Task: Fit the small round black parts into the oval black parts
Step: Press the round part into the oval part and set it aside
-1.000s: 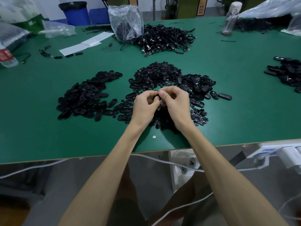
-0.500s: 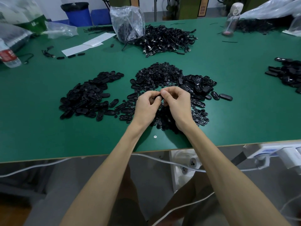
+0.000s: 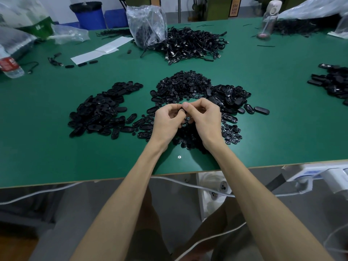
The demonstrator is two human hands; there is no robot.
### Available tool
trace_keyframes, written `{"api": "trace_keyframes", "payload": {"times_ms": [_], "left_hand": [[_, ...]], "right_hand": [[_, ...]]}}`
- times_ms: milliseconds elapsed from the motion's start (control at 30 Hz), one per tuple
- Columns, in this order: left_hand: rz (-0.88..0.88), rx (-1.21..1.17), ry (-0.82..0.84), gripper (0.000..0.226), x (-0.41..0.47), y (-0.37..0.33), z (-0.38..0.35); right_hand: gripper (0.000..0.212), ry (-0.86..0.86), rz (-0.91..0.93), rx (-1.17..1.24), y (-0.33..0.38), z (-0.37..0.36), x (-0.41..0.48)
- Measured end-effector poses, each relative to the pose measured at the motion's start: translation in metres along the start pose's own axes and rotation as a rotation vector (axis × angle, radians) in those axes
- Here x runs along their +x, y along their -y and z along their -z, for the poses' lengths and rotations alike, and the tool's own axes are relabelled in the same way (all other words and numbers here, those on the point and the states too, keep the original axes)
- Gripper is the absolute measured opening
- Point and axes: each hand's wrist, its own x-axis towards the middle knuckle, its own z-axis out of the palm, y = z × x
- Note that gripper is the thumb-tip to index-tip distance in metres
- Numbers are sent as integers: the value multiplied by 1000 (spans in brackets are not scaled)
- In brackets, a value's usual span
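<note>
Both hands meet over the green desk (image 3: 56,147), just above the black heaps. The left hand (image 3: 166,119) and the right hand (image 3: 204,117) have their fingers (image 3: 186,106) curled in. The tips come together and pinch a small black part (image 3: 183,110) between them. Most of that part is hidden by the fingers, so I cannot tell if it is a round one, an oval one, or both.

Just behind the fingers lies a big heap of small round black parts (image 3: 180,85). More of these lie under the hands and beside the right wrist. To the left of the fingers is a wide heap of oval black parts (image 3: 99,110), and a few single ovals lie between that heap and the left hand. To the right of the fingers, a little further back, is another heap of shiny ovals (image 3: 229,95).

Far behind the fingers sit a tangle of thin black cables (image 3: 192,44) and a clear plastic bag (image 3: 146,25). Far off to the left are white sheets of paper (image 3: 101,49) and a clear water bottle with a red label (image 3: 9,66)
</note>
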Motion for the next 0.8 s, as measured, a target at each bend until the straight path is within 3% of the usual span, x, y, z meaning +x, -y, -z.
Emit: {"api": "trace_keyframes", "payload": {"times_ms": [433,800], "left_hand": [[9,-44,-1,16,0,2,-2],[-19,-60,23,13,3,8,3]], "right_hand": [[24,-18,26,-69,3,-4,-2],[20,-25,-39,137,-5,0,3]]}}
